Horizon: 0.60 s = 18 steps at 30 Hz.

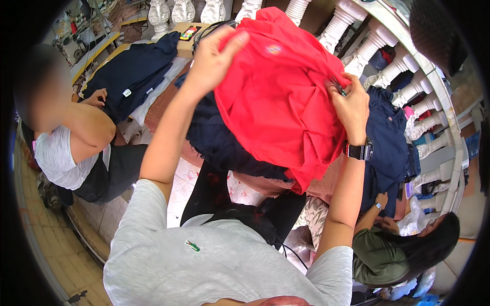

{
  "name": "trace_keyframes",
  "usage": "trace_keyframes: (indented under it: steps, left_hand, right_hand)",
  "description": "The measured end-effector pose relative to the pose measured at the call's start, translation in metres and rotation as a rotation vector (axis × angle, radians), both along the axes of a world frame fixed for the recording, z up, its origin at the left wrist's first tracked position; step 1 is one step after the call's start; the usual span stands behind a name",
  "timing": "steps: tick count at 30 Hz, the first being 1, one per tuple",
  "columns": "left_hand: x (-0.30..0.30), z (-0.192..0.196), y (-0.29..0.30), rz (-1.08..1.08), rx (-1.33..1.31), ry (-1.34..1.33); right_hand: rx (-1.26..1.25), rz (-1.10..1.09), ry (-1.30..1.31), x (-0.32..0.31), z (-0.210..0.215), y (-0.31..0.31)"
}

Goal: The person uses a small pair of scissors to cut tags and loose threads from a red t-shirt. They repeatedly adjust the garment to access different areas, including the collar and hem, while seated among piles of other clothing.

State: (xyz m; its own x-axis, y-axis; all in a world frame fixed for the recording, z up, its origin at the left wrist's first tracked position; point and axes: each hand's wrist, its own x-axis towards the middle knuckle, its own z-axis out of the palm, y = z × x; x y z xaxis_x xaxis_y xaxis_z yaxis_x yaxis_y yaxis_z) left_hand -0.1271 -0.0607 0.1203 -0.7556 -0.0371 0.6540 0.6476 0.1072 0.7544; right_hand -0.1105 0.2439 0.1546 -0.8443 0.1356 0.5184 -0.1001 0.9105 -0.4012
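- Red garment [286,97], one, plain-woven in look, bunched and partly spread; lies in front of the person, draped over navy cloth [212,135], a lower corner hanging past it. Exact cut hidden by the folds.
- Emblem [273,49], small, oval, multicoloured; on the upper part of the garment, face up.
- Right hand [352,104], closed around a small metal tool, apparently thread snips [339,88], at the garment's right side; whether it also pinches the fabric cannot be told.
- Left hand [217,58], open, thumb parted from loosely curled fingers, at the garment's upper left edge; blurred, firm contact not determinable.
- Wristwatch [360,151], black, on the right wrist.
- Step in hand, by judgement: turning and looking over the garment, probably for loose threads, with the tool kept ready.
- Next move, by judgement: calls for the left hand to take hold of the edge and draw the folds flat, so that any thread stands clear of the blades; the points should be kept off the fabric.
- Adjacent: navy garments [383,153] to the right; dark garment [135,76] to the left, beside a seated co-worker [58,153].
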Motion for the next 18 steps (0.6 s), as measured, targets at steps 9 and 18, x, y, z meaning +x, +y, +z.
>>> trace_keyframes:
  steps: [9,18]
  left_hand:
    - [-0.023,0.017,-0.097,0.358,0.306,0.246]
    - [0.062,0.011,0.06,-0.058,-0.281,0.163]
  right_hand:
    - [-0.098,0.038,0.059,0.01,-0.006,0.061]
    - [-0.605,0.634,-0.007,0.006,0.04,0.014]
